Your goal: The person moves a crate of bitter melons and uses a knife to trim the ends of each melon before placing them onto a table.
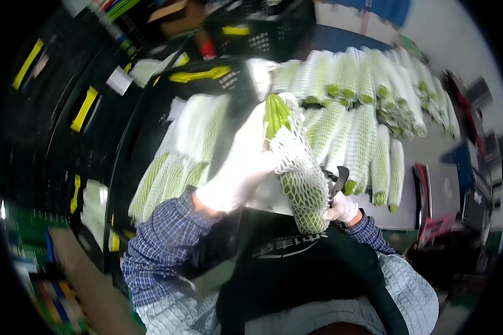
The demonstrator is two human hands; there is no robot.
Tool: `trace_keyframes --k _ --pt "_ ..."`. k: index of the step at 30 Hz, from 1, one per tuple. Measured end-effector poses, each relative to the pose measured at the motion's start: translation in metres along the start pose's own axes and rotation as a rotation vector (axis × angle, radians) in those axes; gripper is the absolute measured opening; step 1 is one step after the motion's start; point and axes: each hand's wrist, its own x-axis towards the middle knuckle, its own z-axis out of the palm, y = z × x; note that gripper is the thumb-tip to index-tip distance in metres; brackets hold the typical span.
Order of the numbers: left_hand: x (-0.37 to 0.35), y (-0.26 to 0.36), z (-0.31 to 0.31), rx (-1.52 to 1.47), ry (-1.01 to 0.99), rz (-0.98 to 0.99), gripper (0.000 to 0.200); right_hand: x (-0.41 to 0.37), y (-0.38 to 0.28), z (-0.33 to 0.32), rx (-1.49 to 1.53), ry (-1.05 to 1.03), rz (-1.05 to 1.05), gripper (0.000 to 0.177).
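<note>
A long green gourd stands tilted in front of my chest, in a white foam net sleeve. Its ridged green upper end pokes out of the net. My left hand, in a white glove, is closed around the upper part of the gourd. By the lower end, my gloved right hand is closed on a dark curved tool, whose tip points up beside the net. Part of the right hand is hidden behind the gourd.
Many netted gourds lie in rows on the grey table. At left, a black crate with yellow handles holds several more netted gourds. More black crates stand behind. A pinkish-red-edged box sits at right.
</note>
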Motion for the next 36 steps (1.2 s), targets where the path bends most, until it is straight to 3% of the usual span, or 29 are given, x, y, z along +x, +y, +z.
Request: trace_keyframes --k 2,3,5,7,9,11,12,15,16,19,21,28,30,33,34,36 --pt "0.036 -0.001 0.014 0.034 -0.111 -0.046 0.085 -0.019 -0.005 0.011 0.125 0.119 -0.032 0.119" --pt "0.052 -0.006 0.021 0.064 -0.16 -0.09 0.087 -0.028 -0.007 0.017 0.131 0.154 -0.133 0.105" --pt "0.081 -0.02 0.038 0.062 -0.315 -0.141 0.092 -0.047 0.012 0.018 0.157 0.253 -0.142 0.102" --pt "0.103 -0.044 0.061 0.208 -0.489 0.0 0.093 -0.068 0.027 0.027 0.078 0.353 -0.098 0.097" --pt "0.107 -0.066 0.087 0.127 -0.624 -0.095 0.092 -0.082 0.039 0.054 0.194 0.552 -0.243 0.097" --pt "0.105 -0.096 0.112 0.169 -0.769 -0.068 0.094 -0.097 0.049 0.073 0.242 0.703 -0.328 0.096" --pt "0.112 -0.12 0.114 0.054 -0.801 -0.188 0.098 -0.098 0.062 0.064 0.274 0.749 -0.352 0.096" --pt "0.092 -0.145 0.148 -0.103 -0.954 -0.267 0.106 -0.117 0.106 0.086 0.341 0.905 -0.502 0.086" --pt "0.083 -0.156 0.16 0.132 -0.941 -0.15 0.116 -0.119 0.114 0.097 0.374 0.965 -0.545 0.085" --pt "0.079 -0.189 0.19 -0.004 -1.022 -0.299 0.124 -0.134 0.129 0.095 0.44 1.099 -0.6 0.085" --pt "0.079 -0.232 0.201 -0.137 -1.108 -0.154 0.128 -0.144 0.144 0.095 0.456 1.164 -0.635 0.087" --pt "0.053 -0.244 0.247 0.026 -1.144 0.105 0.131 -0.167 0.157 0.09 0.415 1.286 -0.749 0.094" --pt "0.049 -0.231 0.261 -0.158 -1.122 -0.246 0.127 -0.176 0.145 0.082 0.381 1.309 -0.769 0.095" --pt "0.066 -0.246 0.295 -0.033 -1.084 -0.24 0.123 -0.217 0.137 0.05 0.399 1.187 -0.705 0.083" --pt "0.066 -0.243 0.311 -0.028 -1.054 -0.11 0.116 -0.232 0.132 0.04 0.357 1.204 -0.649 0.078" --pt "0.078 -0.253 0.336 -0.139 -1.038 -0.225 0.109 -0.255 0.121 0.023 0.281 1.232 -0.608 0.064"
